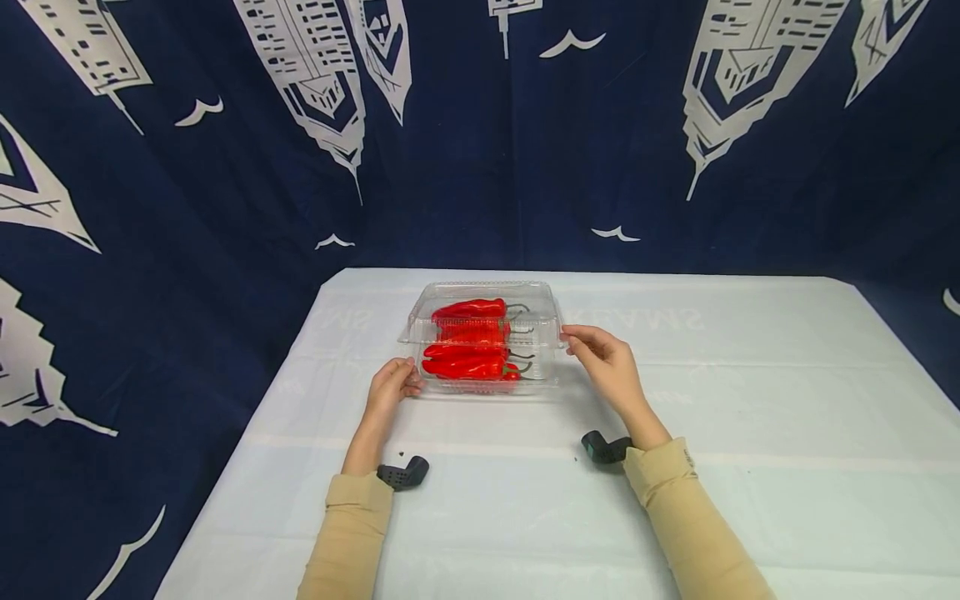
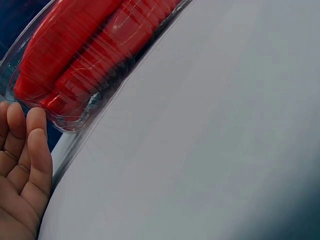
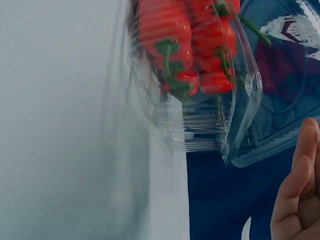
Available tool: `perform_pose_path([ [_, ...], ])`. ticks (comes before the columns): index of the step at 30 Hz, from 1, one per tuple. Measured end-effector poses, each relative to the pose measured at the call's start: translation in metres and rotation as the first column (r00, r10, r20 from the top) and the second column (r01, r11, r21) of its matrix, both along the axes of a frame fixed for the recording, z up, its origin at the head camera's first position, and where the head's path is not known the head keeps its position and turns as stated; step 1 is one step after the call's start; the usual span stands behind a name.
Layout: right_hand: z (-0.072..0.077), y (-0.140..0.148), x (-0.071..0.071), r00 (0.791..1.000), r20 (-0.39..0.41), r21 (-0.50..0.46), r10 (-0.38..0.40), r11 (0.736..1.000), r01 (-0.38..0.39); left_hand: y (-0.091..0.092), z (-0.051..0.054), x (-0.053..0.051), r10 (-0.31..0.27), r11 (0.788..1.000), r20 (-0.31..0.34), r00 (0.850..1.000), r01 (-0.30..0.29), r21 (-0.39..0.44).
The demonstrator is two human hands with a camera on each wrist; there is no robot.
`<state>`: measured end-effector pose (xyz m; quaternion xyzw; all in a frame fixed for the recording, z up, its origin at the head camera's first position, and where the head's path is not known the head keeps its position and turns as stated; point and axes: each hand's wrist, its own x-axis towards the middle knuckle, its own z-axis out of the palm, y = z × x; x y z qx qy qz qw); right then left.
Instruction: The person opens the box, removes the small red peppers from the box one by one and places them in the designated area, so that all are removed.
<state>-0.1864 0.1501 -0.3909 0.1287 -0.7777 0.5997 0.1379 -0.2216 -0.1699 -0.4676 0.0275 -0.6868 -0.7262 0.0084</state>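
Observation:
A clear plastic clamshell box [image 1: 551,375] lies on the white table with several red chili peppers [image 1: 468,367] in it, their green stems towards the right. Its hinged lid [image 1: 487,292] stands part-way raised over the far side. At the box's left end, my left hand [image 1: 393,383] holds the rim of the base between thumb and fingers. My right hand [image 1: 603,362] pinches the lid's right edge. In the left wrist view the peppers [image 2: 95,70] show through the ribbed wall. The right wrist view has the right fingers [image 3: 302,175] beside the lid's edge.
The white-covered table [image 1: 750,417] reaches back to a dark blue curtain [image 1: 525,150] with white building prints. Black wrist devices [image 1: 405,473] are worn on both arms. A small dark speck [image 1: 401,454] lies near the left wrist.

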Motion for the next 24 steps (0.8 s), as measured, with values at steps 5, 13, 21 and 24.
perform_pose_path([
  [5, 0.007, -0.002, -0.005, 0.998, -0.037, 0.050, -0.055, 0.997, 0.057, 0.000, 0.000, 0.000, 0.009, 1.000, 0.004, 1.000, -0.009, -0.003],
  [13, -0.003, 0.001, -0.022, 0.975, -0.149, 0.117, -0.166, 0.976, 0.184, 0.000, 0.002, 0.000, 0.006, 1.000, 0.004, 1.000, -0.006, 0.000],
  [21, -0.014, 0.010, -0.043, 0.958, -0.221, 0.092, -0.183, 0.974, 0.207, 0.001, 0.000, 0.000, 0.019, 1.000, -0.006, 1.000, -0.019, 0.003],
  [24, -0.011, 0.010, -0.046, 0.953, -0.239, 0.102, -0.184, 0.972, 0.213, 0.001, -0.001, 0.000, 0.019, 1.000, -0.020, 1.000, -0.019, 0.003],
])
